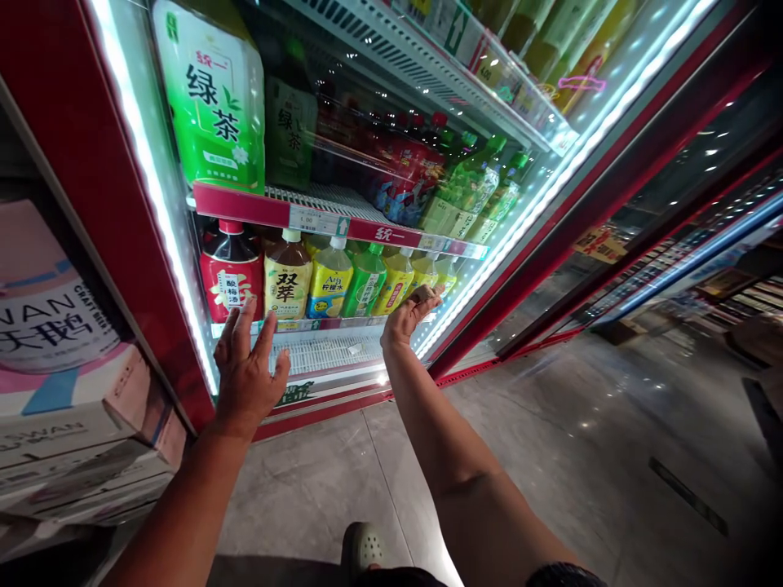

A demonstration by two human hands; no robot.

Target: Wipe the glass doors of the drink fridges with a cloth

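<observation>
My left hand [249,371] is spread open with nothing in it, in front of the lower shelf of a lit drinks cooler. Its fingertips overlap the bottom of a red-labelled plum drink bottle [227,273], beside a cream-labelled bottle [287,277]. Farther right, my right hand [409,316] is open, fingers stretched out, near the yellow-labelled bottles [395,281] at the row's right end. Between the hands stand a yellow-and-blue lemon drink bottle [331,281] and a green bottle [365,284]. Whether either hand touches a bottle, I cannot tell.
Above, a shelf [241,202] carries a large green tea bottle [214,106] and several other bottles. Stacked beer boxes [73,424] stand left of the red cooler frame [116,179]. A shoe [362,548] rests on the grey tiled floor [550,432].
</observation>
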